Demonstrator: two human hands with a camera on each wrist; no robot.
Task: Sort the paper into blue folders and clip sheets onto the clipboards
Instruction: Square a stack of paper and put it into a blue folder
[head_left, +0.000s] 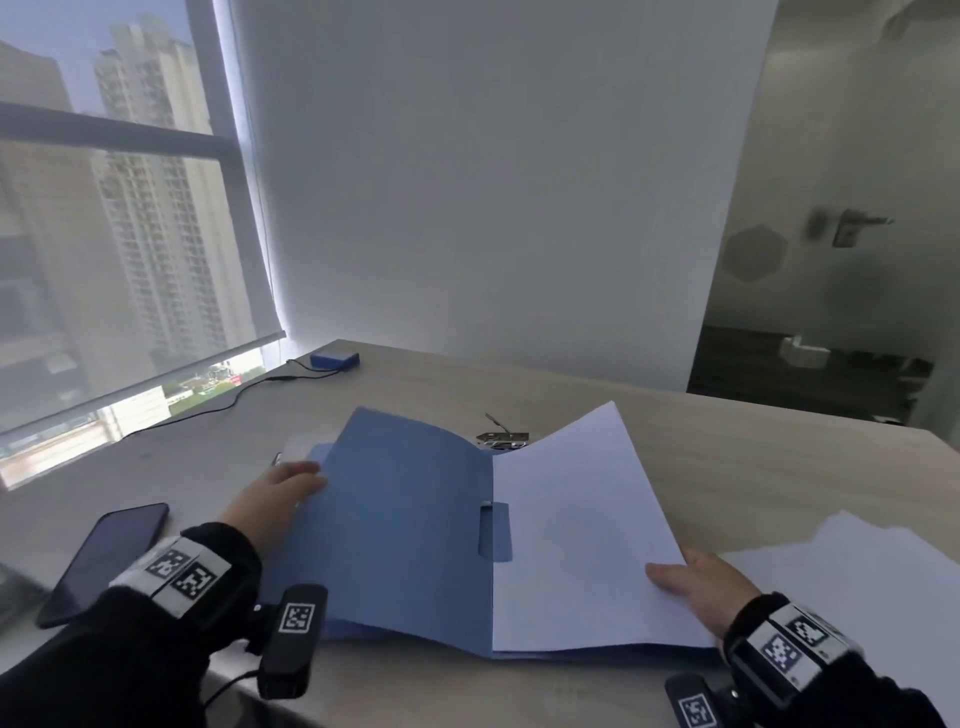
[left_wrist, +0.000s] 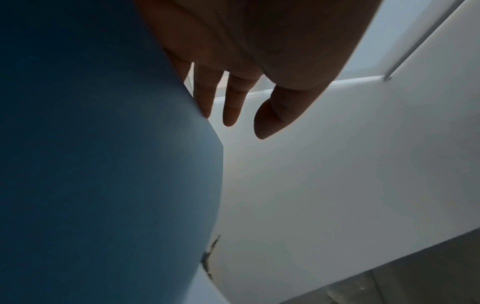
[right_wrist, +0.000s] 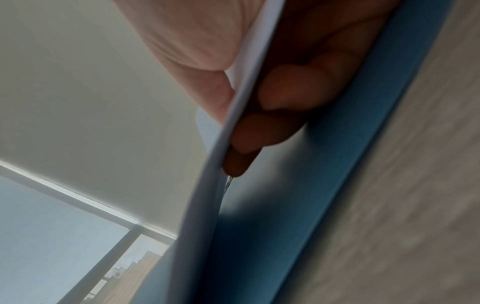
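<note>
- Holding the cover of the open blue folder (head_left: 410, 525) up and back, the left hand (head_left: 275, 493) has straight, spread fingers (left_wrist: 231, 102) lying against the raised flap rather than curled round it; this props the folder open so the inside stays reachable.
- The right hand (head_left: 701, 587) pinches a thin sheaf of white paper (head_left: 576, 519) at its near right corner, thumb on top and fingers (right_wrist: 291, 90) underneath, which lets the sheets be steered as one flat pack.
- That paper lies over the folder's right half, its left edge close to the spine and the small blue retaining tab (head_left: 496, 530); its far corner lifts off the folder, so I judge it is not yet fully seated.
- More loose white sheets (head_left: 852, 582) wait on the table (head_left: 727, 447) just right of the folder, within reach of the right hand.
- A metal clip (head_left: 501, 439), probably a clipboard's, shows beyond the folder; its board is hidden.
- A dark phone (head_left: 109, 561) lies left of the left wrist, clear of the work.
</note>
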